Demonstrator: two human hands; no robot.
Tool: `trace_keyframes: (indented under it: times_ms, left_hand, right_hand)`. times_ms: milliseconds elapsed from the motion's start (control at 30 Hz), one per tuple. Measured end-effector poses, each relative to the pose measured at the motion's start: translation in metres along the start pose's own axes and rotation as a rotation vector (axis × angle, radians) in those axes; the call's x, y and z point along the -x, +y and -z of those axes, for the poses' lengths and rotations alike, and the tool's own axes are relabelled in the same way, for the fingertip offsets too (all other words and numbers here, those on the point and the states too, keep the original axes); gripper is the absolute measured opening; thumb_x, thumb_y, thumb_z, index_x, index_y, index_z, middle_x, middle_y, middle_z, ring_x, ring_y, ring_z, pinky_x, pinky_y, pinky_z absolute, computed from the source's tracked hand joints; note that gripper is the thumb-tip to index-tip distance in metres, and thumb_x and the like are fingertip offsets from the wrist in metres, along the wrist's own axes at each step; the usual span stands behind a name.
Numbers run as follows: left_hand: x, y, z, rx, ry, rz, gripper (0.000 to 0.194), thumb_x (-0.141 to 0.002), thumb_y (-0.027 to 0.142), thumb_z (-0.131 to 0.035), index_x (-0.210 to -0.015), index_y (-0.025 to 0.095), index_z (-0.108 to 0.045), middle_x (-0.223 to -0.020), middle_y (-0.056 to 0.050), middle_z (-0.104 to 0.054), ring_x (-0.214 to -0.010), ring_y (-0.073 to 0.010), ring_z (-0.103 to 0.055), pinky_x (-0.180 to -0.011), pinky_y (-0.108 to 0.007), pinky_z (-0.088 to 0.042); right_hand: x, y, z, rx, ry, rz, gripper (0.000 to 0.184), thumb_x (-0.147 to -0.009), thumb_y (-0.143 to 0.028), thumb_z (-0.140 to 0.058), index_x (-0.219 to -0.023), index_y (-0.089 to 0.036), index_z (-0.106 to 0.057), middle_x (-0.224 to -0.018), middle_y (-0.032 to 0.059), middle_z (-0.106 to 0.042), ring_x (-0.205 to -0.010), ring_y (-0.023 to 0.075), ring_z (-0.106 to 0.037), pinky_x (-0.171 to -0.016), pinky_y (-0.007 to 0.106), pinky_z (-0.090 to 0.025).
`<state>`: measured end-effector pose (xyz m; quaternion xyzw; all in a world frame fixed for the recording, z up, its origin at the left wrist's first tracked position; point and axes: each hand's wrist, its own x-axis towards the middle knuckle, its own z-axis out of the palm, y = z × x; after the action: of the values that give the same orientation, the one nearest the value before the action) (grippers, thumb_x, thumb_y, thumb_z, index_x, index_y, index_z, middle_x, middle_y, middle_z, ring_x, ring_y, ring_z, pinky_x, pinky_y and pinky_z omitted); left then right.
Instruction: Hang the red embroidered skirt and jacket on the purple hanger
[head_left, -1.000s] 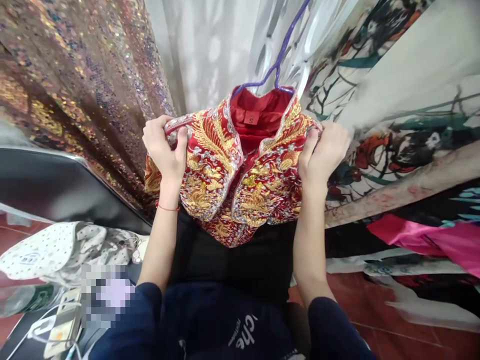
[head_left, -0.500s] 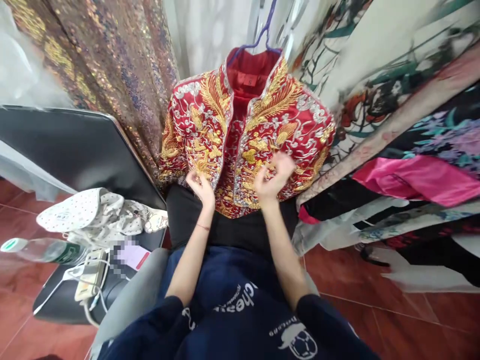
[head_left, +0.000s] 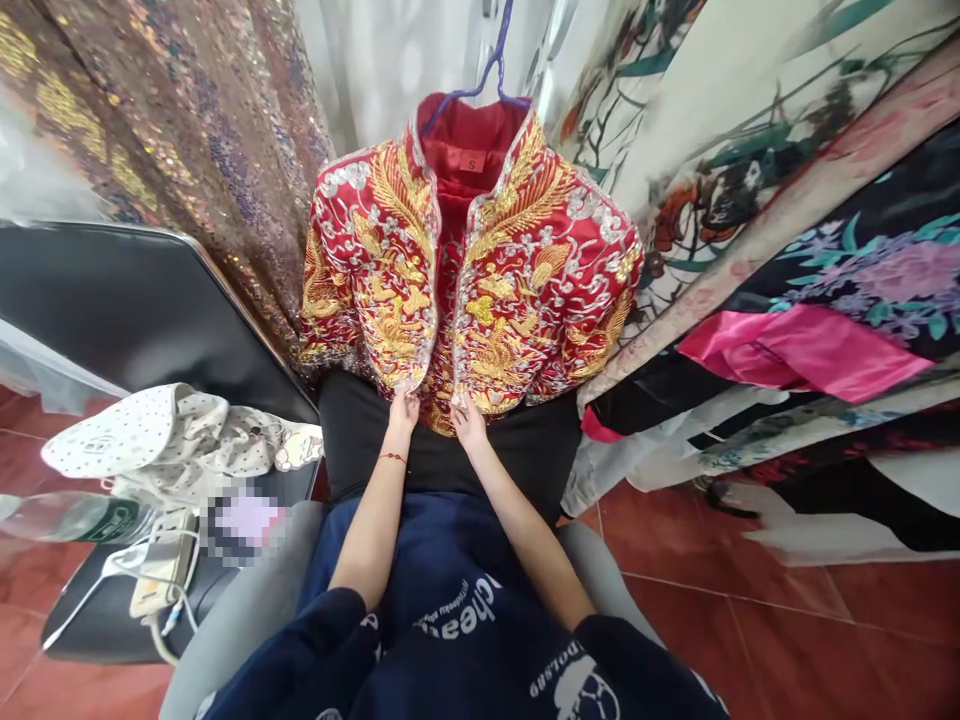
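Note:
A red jacket point(head_left: 517, 240) with gold and silver embroidery hangs in front of me on a purple hanger point(head_left: 491, 80). Its stand collar is open, and a small red size label point(head_left: 466, 161) shows inside. The front edges hang apart. My left hand point(head_left: 405, 408) pinches the bottom corner of the front panel on the left. My right hand point(head_left: 468, 418) grips the lower corner of the opposite panel, close to the opening. Both hands sit at the hem, just above a black cloth point(head_left: 375, 440).
To the left stands a black chair point(head_left: 142, 310) holding a spotted white cloth point(head_left: 120, 432), a power strip point(head_left: 161, 570) with cables and a plastic bottle point(head_left: 82, 517). Sequined fabric point(head_left: 225, 130) hangs behind it. Floral garments with a pink bow point(head_left: 810, 350) hang on the right.
Both hands have moved down to the jacket's lower front corners and taken hold of them. My right hand came down and left from the chest area. The view has shifted slightly.

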<state>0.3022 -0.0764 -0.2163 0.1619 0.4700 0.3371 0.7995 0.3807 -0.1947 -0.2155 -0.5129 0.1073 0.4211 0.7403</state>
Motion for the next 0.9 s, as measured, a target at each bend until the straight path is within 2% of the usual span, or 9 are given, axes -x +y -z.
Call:
trace_keyframes:
  times_ms: [133,267,300,467,533,600,667,733,900]
  left_hand:
    - [0.012,-0.009,0.009,-0.076,-0.185,0.181,0.037,-0.097,0.038,-0.063,-0.127,0.016,-0.061,-0.126,-0.011,-0.064,-0.107,-0.0214,-0.065,-0.091,-0.043,-0.059]
    - [0.023,-0.007,0.016,-0.128,-0.313,0.300,0.011,-0.093,0.022,-0.067,-0.095,0.011,-0.067,-0.086,-0.005,-0.066,-0.078,-0.0118,-0.064,-0.079,-0.029,-0.059]
    - [0.025,-0.005,0.018,-0.139,-0.336,0.317,0.010,-0.093,0.021,-0.067,-0.094,0.011,-0.067,-0.084,-0.004,-0.065,-0.075,-0.0110,-0.063,-0.078,-0.028,-0.058]
    - [0.034,0.005,0.029,-0.177,-0.408,0.352,0.037,-0.097,0.038,-0.062,-0.127,0.015,-0.060,-0.123,-0.010,-0.064,-0.103,-0.0200,-0.066,-0.086,-0.040,-0.060]
    - [0.039,0.007,0.033,-0.172,-0.431,0.342,0.031,-0.097,0.036,-0.062,-0.119,0.014,-0.063,-0.110,-0.007,-0.067,-0.090,-0.0156,-0.067,-0.077,-0.033,-0.060]
    - [0.046,0.009,0.038,-0.153,-0.455,0.321,0.017,-0.096,0.028,-0.065,-0.095,0.011,-0.064,-0.079,0.001,-0.062,-0.060,-0.0058,-0.056,-0.054,-0.017,-0.050]
    - [0.054,0.010,0.041,-0.130,-0.474,0.297,0.026,-0.092,0.020,-0.069,-0.072,0.012,-0.055,-0.057,0.008,-0.043,-0.041,0.0003,-0.034,-0.039,-0.011,-0.030]
    - [0.062,0.012,0.043,-0.114,-0.485,0.275,0.035,-0.087,0.015,-0.074,-0.063,0.013,-0.049,-0.052,0.010,-0.034,-0.037,0.0024,-0.025,-0.035,-0.010,-0.020]
    - [0.073,0.013,0.037,-0.104,-0.482,0.229,0.032,-0.080,0.012,-0.080,-0.065,0.013,-0.052,-0.052,0.010,-0.038,-0.038,0.0035,-0.028,-0.036,-0.009,-0.020]
  right_hand:
    - [0.009,0.016,-0.002,-0.037,-0.077,-0.035,0.034,-0.097,-0.038,-0.064,-0.124,-0.016,-0.062,-0.120,0.0077,-0.066,-0.100,0.0187,-0.067,-0.085,0.038,-0.060]
    - [0.025,0.021,-0.004,-0.029,-0.153,-0.046,0.024,-0.098,-0.034,-0.064,-0.112,-0.014,-0.065,-0.101,0.0034,-0.068,-0.081,0.0120,-0.066,-0.070,0.028,-0.059]
    - [0.029,0.020,-0.003,-0.027,-0.165,-0.044,0.022,-0.098,-0.032,-0.064,-0.109,-0.013,-0.065,-0.098,0.0024,-0.068,-0.077,0.0109,-0.065,-0.067,0.026,-0.058]
    - [0.043,0.008,-0.004,-0.035,-0.235,0.006,0.010,-0.095,-0.021,-0.068,-0.098,-0.012,-0.067,-0.084,-0.0014,-0.068,-0.066,0.0078,-0.063,-0.061,0.021,-0.055]
    - [0.048,0.005,-0.007,-0.038,-0.256,0.028,0.007,-0.093,-0.018,-0.069,-0.094,-0.012,-0.068,-0.080,-0.0025,-0.069,-0.065,0.0076,-0.063,-0.061,0.021,-0.055]
    - [0.052,0.005,-0.009,-0.033,-0.268,0.034,0.008,-0.092,-0.019,-0.070,-0.090,-0.012,-0.067,-0.076,-0.0032,-0.068,-0.064,0.0078,-0.064,-0.061,0.022,-0.055]
    - [0.056,0.007,-0.010,-0.024,-0.273,0.027,0.011,-0.093,-0.021,-0.070,-0.087,-0.012,-0.067,-0.075,-0.0035,-0.068,-0.063,0.0078,-0.064,-0.061,0.022,-0.055]
    - [0.058,0.010,-0.011,-0.022,-0.269,0.021,0.013,-0.090,-0.022,-0.073,-0.085,-0.012,-0.067,-0.073,-0.0032,-0.068,-0.062,0.0079,-0.063,-0.060,0.022,-0.055]
    - [0.062,0.013,-0.015,-0.058,-0.198,0.037,0.023,-0.066,-0.022,-0.088,-0.077,-0.015,-0.069,-0.062,-0.0009,-0.067,-0.057,0.0099,-0.061,-0.052,0.021,-0.048]
